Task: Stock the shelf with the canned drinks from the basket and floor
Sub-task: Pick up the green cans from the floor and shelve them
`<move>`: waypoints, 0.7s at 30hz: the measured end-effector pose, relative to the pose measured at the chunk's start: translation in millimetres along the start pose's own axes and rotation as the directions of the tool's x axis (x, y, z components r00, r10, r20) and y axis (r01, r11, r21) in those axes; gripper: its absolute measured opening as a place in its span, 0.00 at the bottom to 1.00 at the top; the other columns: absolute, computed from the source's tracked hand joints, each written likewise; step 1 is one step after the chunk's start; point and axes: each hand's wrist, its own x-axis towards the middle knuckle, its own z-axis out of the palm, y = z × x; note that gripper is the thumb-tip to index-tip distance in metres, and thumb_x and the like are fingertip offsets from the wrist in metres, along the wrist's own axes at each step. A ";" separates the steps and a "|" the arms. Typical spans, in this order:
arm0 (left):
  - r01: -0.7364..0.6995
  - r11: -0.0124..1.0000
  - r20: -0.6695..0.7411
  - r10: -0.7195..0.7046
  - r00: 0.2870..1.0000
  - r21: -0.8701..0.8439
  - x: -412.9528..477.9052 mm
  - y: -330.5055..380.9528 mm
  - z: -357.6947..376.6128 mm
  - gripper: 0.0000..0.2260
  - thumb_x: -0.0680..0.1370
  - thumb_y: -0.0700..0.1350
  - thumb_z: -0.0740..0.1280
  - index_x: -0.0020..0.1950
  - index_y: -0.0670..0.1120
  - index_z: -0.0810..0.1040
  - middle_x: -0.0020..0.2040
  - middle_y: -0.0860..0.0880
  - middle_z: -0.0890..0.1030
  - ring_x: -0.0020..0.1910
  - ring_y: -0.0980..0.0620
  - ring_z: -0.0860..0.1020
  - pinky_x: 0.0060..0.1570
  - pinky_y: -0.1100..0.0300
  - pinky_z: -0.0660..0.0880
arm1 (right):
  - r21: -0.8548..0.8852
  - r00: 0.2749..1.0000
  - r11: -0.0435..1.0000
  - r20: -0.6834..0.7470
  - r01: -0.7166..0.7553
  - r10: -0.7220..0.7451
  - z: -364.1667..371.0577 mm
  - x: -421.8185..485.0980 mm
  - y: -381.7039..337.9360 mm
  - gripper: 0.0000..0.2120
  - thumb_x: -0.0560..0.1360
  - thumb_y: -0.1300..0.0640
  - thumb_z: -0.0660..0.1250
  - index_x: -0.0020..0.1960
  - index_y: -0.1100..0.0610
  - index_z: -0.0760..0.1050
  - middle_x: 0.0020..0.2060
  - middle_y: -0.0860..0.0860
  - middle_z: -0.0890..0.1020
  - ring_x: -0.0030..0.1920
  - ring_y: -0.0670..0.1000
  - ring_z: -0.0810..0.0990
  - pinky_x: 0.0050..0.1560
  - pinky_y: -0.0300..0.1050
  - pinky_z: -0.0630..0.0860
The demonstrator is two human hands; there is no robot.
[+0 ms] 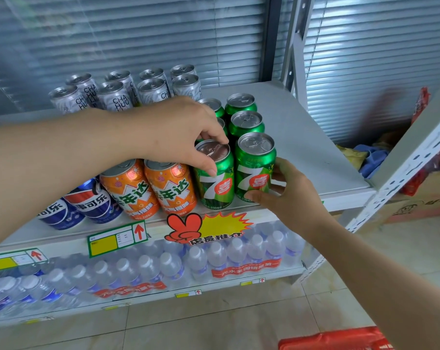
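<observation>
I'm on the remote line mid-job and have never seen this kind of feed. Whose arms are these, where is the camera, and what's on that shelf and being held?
There is no machine here: these are a person's two bare arms, filmed by one wide-angle camera worn on the head, looking forward and down.

The left hand reaches in from the left and grips the top rim of a front green can with its fingers. The right hand comes up from the lower right and holds the side of the neighbouring green can. Both cans stand upright at the shelf front edge.

Also on that shelf: more green cans behind, two orange cans, blue cans at the left, and silver cans at the back. Packs of water bottles fill the shelf below. A red object, perhaps the basket, shows at the bottom edge.
</observation>
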 end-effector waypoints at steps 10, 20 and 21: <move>0.165 0.953 -0.097 -0.194 0.976 -0.254 -18.2 -10.9 -3.7 0.30 0.60 0.64 0.71 0.60 0.55 0.80 0.52 0.56 0.79 0.44 0.63 0.75 0.45 0.68 0.71 | 0.126 1.000 0.992 0.019 -0.012 0.010 -19.7 -7.1 -12.3 0.47 0.59 0.29 0.72 0.72 0.49 0.66 0.66 0.46 0.74 0.67 0.43 0.71 0.65 0.44 0.71; 0.259 0.936 0.049 -0.255 0.966 -0.239 -12.9 -29.1 1.4 0.36 0.59 0.72 0.66 0.66 0.63 0.72 0.65 0.56 0.77 0.64 0.54 0.74 0.64 0.55 0.70 | 0.380 0.986 0.919 0.162 -0.101 0.042 -24.3 21.7 -38.8 0.24 0.69 0.28 0.53 0.61 0.33 0.69 0.57 0.29 0.76 0.57 0.29 0.73 0.67 0.42 0.68; 0.249 0.938 0.069 -0.240 0.968 -0.239 -11.5 -29.0 3.7 0.37 0.59 0.72 0.65 0.66 0.63 0.72 0.63 0.54 0.78 0.62 0.53 0.75 0.63 0.52 0.71 | 0.390 0.981 0.913 0.189 -0.118 0.046 -20.5 21.7 -37.7 0.22 0.69 0.30 0.53 0.60 0.33 0.70 0.54 0.28 0.78 0.56 0.28 0.75 0.64 0.39 0.69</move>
